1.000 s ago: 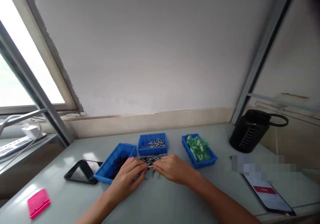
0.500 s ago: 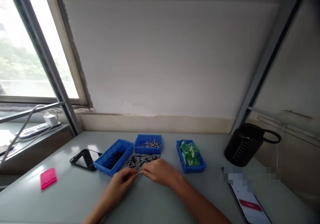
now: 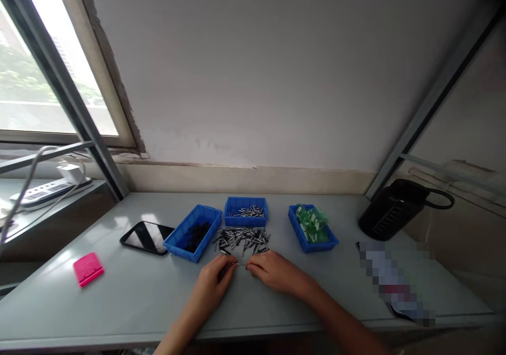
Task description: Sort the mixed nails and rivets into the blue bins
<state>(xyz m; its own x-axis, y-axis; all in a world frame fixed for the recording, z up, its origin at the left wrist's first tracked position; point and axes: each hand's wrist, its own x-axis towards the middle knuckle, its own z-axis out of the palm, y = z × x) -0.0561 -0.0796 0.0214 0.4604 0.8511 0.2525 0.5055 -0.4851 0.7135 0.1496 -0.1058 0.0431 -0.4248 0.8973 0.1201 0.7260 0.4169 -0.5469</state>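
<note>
I log left hand (image 3: 213,278) and right hand (image 3: 279,273) pinched nearly closed on a thin metal piece (image 3: 242,264) — seemingly a two-handed handling step, the next move calling for steady alignment.

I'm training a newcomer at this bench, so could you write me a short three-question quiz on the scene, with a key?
1. True or false: the pile of metal pieces lies outside the blue bins.

2. Multiple choice: how many blue bins stand on the table?
A) Two
B) Three
C) Four

3. Open question: what shows between the left hand and the right hand?

Key:
1. True.
2. B.
3. A small thin piece, held by the fingertips of both hands; it is too small to tell exactly what it is.
</note>
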